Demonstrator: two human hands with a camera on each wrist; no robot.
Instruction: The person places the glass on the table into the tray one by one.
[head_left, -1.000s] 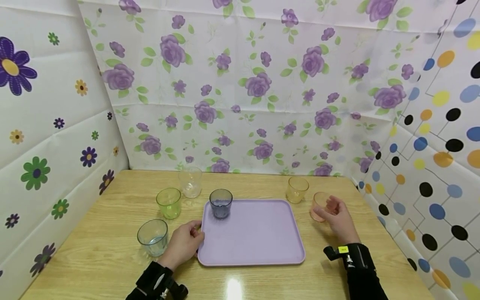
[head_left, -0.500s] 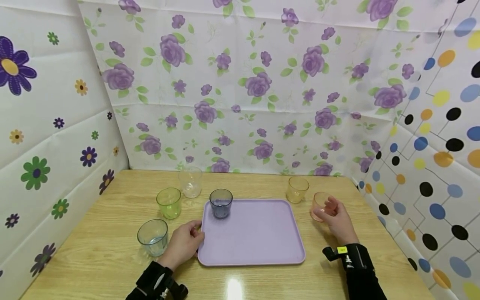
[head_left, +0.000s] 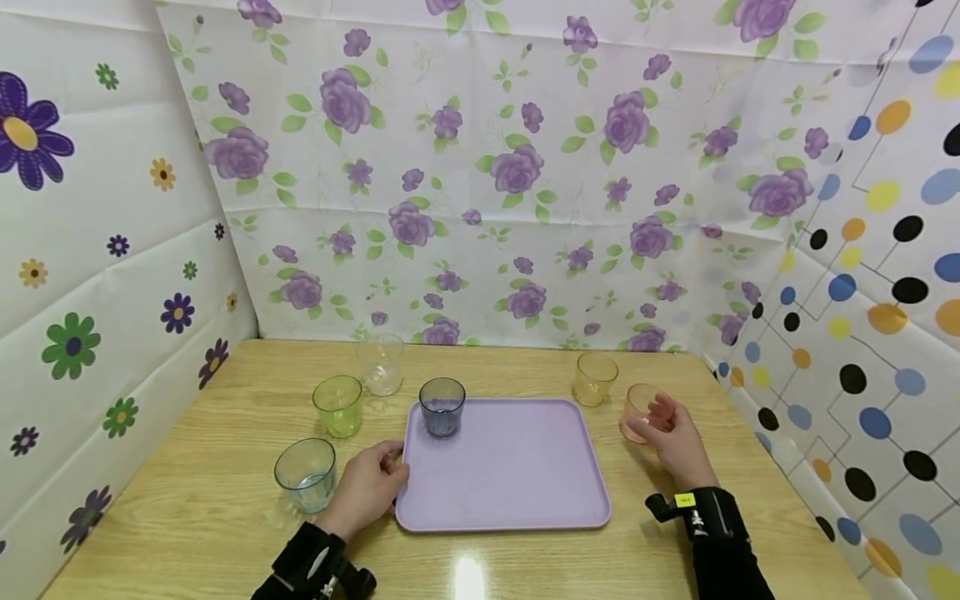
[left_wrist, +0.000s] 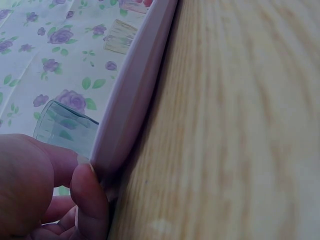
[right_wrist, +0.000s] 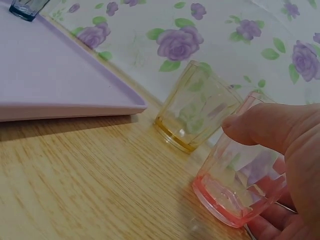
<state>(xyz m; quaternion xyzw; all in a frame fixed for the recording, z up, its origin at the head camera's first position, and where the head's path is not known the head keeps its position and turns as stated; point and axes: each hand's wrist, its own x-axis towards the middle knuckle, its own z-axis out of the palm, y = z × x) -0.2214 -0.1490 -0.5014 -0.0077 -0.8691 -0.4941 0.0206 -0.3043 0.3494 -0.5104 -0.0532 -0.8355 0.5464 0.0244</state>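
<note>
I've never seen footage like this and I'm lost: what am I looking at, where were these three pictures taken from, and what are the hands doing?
No machine here: a person wears three cameras. The wide picture comes from the head, the two close-ups from each wrist. On the wooden table lies a flat lilac plastic tray with a dark blue glass cup standing on it. Beside the tray stand a clear cup, a green cup, a pale blue cup and a yellow cup. The left hand pinches the tray's edge. The right hand grips a pink transparent cup, which stands on the table.
</note>
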